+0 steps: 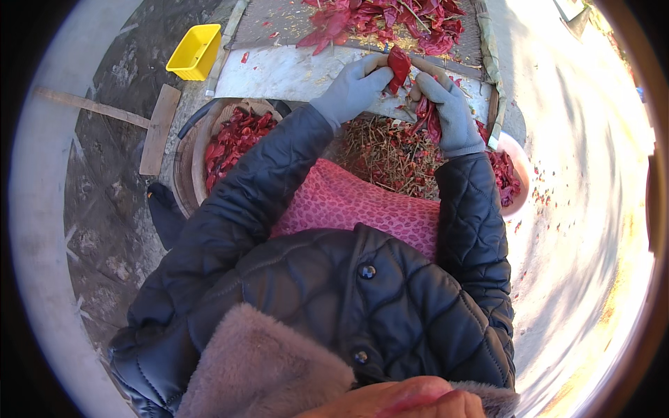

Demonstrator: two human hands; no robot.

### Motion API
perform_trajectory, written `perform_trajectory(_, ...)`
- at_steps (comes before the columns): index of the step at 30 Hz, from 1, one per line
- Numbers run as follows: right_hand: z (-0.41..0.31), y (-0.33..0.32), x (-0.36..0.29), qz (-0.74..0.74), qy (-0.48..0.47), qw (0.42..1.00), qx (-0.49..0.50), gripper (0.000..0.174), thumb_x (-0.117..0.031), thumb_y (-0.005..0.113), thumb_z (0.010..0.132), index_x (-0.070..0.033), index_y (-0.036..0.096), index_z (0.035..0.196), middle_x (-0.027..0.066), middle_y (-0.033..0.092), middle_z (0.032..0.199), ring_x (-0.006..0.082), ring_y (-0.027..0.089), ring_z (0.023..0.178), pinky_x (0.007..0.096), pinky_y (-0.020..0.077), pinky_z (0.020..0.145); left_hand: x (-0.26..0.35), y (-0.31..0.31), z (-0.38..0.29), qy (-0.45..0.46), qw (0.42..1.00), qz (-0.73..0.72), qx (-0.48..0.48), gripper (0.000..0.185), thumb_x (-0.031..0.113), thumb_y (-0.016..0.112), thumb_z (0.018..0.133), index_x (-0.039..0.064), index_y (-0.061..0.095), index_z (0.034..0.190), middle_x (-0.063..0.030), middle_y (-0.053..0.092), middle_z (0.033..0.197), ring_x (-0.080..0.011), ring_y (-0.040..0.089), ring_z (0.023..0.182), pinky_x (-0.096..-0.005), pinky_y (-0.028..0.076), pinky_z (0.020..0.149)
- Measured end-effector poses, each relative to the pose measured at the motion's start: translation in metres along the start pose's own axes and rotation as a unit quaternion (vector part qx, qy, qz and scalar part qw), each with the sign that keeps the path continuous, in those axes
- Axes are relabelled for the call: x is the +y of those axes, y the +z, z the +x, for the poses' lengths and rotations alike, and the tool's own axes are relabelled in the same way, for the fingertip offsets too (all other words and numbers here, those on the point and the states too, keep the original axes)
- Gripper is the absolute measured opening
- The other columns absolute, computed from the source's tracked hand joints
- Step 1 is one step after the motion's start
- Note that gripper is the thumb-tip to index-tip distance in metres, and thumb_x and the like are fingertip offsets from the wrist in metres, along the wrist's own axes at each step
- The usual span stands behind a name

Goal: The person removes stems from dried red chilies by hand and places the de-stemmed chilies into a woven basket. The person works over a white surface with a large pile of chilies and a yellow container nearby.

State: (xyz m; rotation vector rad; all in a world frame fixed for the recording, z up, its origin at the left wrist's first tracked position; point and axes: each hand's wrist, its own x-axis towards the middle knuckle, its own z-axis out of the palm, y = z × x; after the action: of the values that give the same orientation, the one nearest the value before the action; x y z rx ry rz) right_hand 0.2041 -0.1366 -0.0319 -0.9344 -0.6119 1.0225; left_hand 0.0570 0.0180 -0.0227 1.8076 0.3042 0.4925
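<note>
My left hand (358, 86), in a grey work glove, pinches a dried red chili pepper (399, 68) between thumb and fingers. My right hand (448, 112), gloved alike, has its fingertips close to that pepper's right side. Several more red pepper pieces (428, 116) are gripped in its palm and hang below it. Both hands are over the front edge of a white board (282, 73). Under them lies a heap of pepper stems and scraps (389, 151). A larger pile of dried red peppers (387, 21) rests on the mesh rack (266, 23) beyond.
At left stands a basket (198, 157) holding red peppers (235, 141). A pink basin (520, 157) with peppers sits at right, partly behind my sleeve. Further left are a yellow plastic bin (194, 51) and a T-shaped wooden tool (161, 130). Pink patterned cloth (360, 201) covers my lap.
</note>
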Motion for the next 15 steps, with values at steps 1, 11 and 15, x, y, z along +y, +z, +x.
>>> perform_trajectory(1, 0.0, -0.001, -0.001, -0.026, 0.001, 1.0, -0.013, 0.045, -0.018, 0.063, 0.099, 0.002, 0.056, 0.138, 0.0033, 0.064, 0.093, 0.0089, 0.059, 0.081, 0.0234, 0.0516, 0.074, 0.001, -0.002, -0.001, 0.002, 1.0, 0.006, -0.011, 0.037, 0.025, 0.054, 0.103, 0.003, 0.059, 0.132, -0.0006, 0.068, 0.103, -0.0105, 0.06, 0.092, -0.0299, 0.05, 0.082)
perform_trajectory(11, -0.007, 0.016, 0.007, -0.326, -0.089, 0.941, -0.01, 0.056, -0.031, 0.072, 0.089, 0.0, 0.06, 0.134, 0.013, 0.071, 0.111, 0.0152, 0.067, 0.098, 0.0304, 0.0536, 0.089, -0.014, 0.01, 0.011, 0.086, 0.906, 0.4, -0.109, 0.026, 0.02, 0.063, 0.097, 0.0, 0.066, 0.112, -0.0134, 0.07, 0.089, -0.0123, 0.066, 0.086, -0.0339, 0.054, 0.071)
perform_trajectory(15, -0.012, 0.019, -0.001, -0.37, -0.129, 0.92, 0.008, 0.053, -0.034, 0.073, 0.088, -0.001, 0.063, 0.128, 0.0142, 0.072, 0.105, 0.0175, 0.069, 0.095, 0.0319, 0.0544, 0.086, -0.013, 0.01, 0.01, -0.009, 0.987, 0.126, -0.097, 0.025, 0.019, 0.063, 0.097, -0.001, 0.068, 0.11, -0.0113, 0.072, 0.09, -0.0131, 0.067, 0.081, -0.0321, 0.055, 0.07)
